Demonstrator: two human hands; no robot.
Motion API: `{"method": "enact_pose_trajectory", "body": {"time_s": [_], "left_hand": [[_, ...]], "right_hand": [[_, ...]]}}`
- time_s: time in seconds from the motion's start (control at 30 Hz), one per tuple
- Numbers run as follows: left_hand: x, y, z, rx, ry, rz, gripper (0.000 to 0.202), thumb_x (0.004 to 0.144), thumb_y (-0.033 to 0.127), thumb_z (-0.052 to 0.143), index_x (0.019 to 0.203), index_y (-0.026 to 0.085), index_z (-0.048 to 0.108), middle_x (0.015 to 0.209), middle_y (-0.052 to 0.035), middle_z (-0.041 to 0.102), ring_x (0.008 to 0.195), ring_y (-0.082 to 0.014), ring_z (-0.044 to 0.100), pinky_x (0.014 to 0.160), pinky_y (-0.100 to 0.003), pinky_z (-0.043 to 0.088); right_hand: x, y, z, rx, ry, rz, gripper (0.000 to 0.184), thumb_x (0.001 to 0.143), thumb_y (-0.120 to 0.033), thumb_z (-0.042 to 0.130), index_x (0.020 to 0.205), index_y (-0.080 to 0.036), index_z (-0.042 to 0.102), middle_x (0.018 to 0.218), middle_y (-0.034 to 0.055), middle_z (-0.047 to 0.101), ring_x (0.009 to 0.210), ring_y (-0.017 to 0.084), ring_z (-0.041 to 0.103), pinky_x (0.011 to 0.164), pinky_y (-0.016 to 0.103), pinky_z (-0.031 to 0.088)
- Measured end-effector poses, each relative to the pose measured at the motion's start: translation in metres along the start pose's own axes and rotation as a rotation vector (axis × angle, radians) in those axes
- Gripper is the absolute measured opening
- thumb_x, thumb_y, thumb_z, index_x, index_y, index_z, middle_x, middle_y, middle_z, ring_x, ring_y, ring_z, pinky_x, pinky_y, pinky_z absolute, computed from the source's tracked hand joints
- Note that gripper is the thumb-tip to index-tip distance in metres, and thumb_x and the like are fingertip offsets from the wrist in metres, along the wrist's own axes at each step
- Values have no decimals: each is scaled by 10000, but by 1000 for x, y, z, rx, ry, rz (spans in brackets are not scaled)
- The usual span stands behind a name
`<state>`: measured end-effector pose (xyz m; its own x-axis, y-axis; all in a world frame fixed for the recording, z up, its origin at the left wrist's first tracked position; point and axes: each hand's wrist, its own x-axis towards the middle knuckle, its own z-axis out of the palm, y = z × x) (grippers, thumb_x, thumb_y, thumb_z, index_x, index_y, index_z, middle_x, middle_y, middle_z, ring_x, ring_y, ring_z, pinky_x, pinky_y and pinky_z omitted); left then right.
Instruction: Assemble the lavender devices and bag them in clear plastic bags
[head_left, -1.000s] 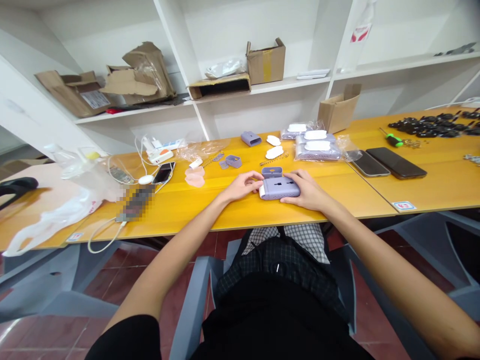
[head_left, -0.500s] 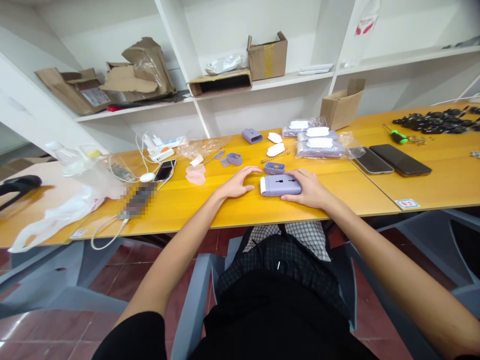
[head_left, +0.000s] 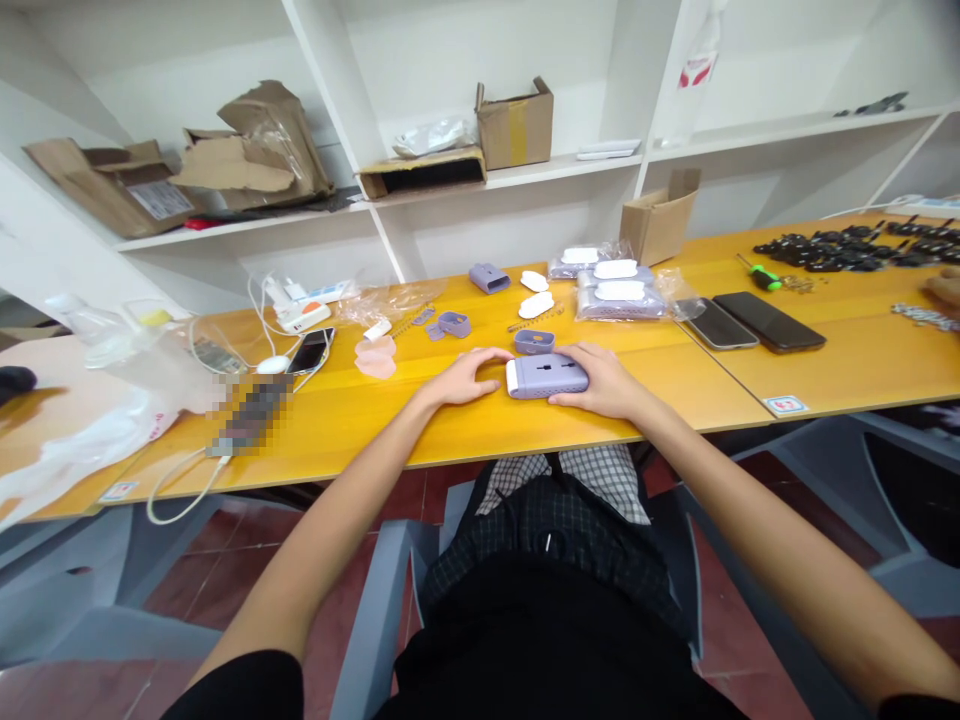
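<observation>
A lilac, box-shaped plastic case (head_left: 551,374) lies on the table before me, with dark cutouts on top and a white end piece (head_left: 512,378) facing left. My right hand (head_left: 606,382) wraps round its right end, thumb in front and fingers behind. Beside the white end, my left hand (head_left: 466,379) is open and curved, its fingers and thumb apart, with nothing between them. Whether its index fingertip touches the case I cannot tell. Just behind the case sits a hollow lilac ring-shaped part (head_left: 534,343).
White oval pieces (head_left: 536,305), a lilac shell (head_left: 489,278) and bagged lilac units (head_left: 621,298) lie farther back. Two dark phones (head_left: 770,321) and a green screwdriver (head_left: 764,277) are on the right. Chargers (head_left: 304,316) with cables and a plastic bag (head_left: 82,450) occupy the left.
The view has swung slightly to the right, so everything sits farther left. My left hand is a little closer to the white end; my right hand keeps its hold on the case.
</observation>
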<state>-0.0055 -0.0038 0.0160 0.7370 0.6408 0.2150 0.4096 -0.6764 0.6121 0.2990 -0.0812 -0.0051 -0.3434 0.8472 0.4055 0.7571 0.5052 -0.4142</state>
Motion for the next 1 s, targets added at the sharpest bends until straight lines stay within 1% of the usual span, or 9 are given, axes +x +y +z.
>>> {"method": "enact_pose_trajectory", "body": {"time_s": [0.17, 0.3, 0.4, 0.47, 0.53, 0.6, 0.67, 0.77, 1.0], "left_hand": [[0, 2, 2, -39, -14, 4, 629, 765, 186, 701, 1387, 239, 625, 1441, -110, 656, 1371, -327, 584, 1233, -568, 371], [0, -2, 3, -67, -6, 9, 650, 750, 168, 682, 1393, 220, 611, 1437, -126, 655, 1366, -324, 592, 1228, -568, 379], [0, -4, 2, -103, -2, -1, 641, 760, 180, 701, 1393, 228, 609, 1428, -124, 661, 1358, -321, 602, 1224, -559, 388], [0, -4, 2, -157, -9, -11, 594, 805, 232, 719, 1388, 229, 608, 1408, -125, 672, 1341, -316, 616, 1209, -549, 405], [1, -1, 3, -225, -5, -28, 511, 881, 326, 708, 1371, 219, 612, 1372, -131, 690, 1314, -308, 636, 1183, -534, 433], [2, 2, 5, -267, 26, -53, 449, 945, 417, 669, 1339, 208, 626, 1331, -136, 706, 1283, -301, 651, 1157, -514, 456], [4, 5, 8, -258, 69, -80, 425, 972, 471, 643, 1300, 201, 644, 1306, -135, 714, 1266, -300, 655, 1147, -504, 464], [6, 6, 11, -210, 92, -98, 423, 985, 501, 627, 1273, 192, 655, 1291, -135, 716, 1245, -300, 658, 1143, -507, 463], [5, 6, 10, -167, 86, -90, 425, 989, 513, 624, 1275, 200, 656, 1299, -128, 718, 1235, -287, 665, 1142, -494, 465]], "right_hand": [[-1, -2, 0, 5, -2, 9, 747, 824, -610, 799, 1461, -298, 566, 1389, 139, 666, 1284, 419, 608, 1064, 626, 465], [-1, -3, 0, 0, 5, 10, 748, 819, -593, 808, 1455, -279, 573, 1396, 148, 665, 1286, 421, 607, 1069, 624, 461], [-1, -5, -1, -1, 2, 12, 743, 817, -592, 810, 1451, -283, 575, 1395, 146, 670, 1286, 422, 609, 1062, 628, 463], [-1, -5, -1, 8, 2, 15, 745, 813, -595, 812, 1451, -291, 576, 1411, 142, 667, 1293, 423, 608, 1062, 632, 463], [0, -5, -2, 18, 4, 19, 746, 804, -587, 823, 1446, -293, 584, 1426, 138, 663, 1302, 423, 604, 1074, 637, 455], [0, -5, -2, 25, 6, 24, 749, 792, -576, 834, 1442, -293, 593, 1431, 137, 663, 1311, 427, 599, 1079, 640, 452], [1, -4, -2, 29, 5, 24, 756, 788, -573, 838, 1448, -299, 592, 1433, 136, 663, 1316, 430, 596, 1078, 643, 453], [1, -3, -1, 24, 3, 20, 765, 791, -585, 834, 1459, -311, 582, 1443, 132, 657, 1312, 430, 598, 1075, 649, 453], [1, 1, 2, 16, 4, 4, 782, 798, -641, 815, 1458, -300, 569, 1447, 131, 650, 1304, 410, 609, 1077, 622, 464]]}}
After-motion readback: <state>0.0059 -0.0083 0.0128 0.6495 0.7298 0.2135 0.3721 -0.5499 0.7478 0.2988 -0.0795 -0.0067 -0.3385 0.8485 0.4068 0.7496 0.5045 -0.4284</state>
